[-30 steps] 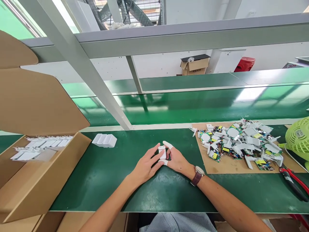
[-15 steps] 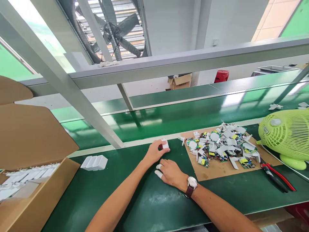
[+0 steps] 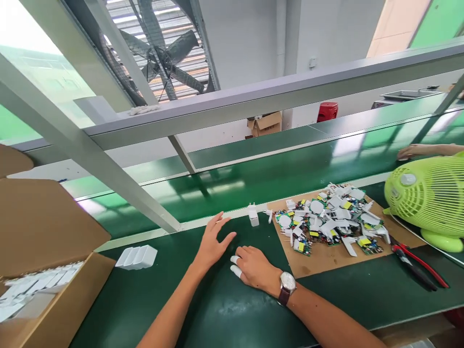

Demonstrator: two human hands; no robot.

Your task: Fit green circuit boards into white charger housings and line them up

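My left hand hovers over the green bench top with its fingers apart and nothing in it. A small white plug adapter housing stands upright to the right of it, its two prongs pointing up, near the back rail. My right hand lies palm down on the bench, fingers loosely bent, with white covers on two fingers and a watch at the wrist. Nothing shows in it, though its palm is hidden. A smaller white piece lies beside the adapter housing.
Circuit boards with white parts are heaped on a cardboard sheet. Pliers and a green fan stand right. At left are white box-shaped housings and an open carton. Another person's hand reaches in behind the fan.
My left hand has let go of the white adapter housing, opened and drawn back to the left. The housing now stands alone. My right hand stays put. Another person's hand has appeared at far right.
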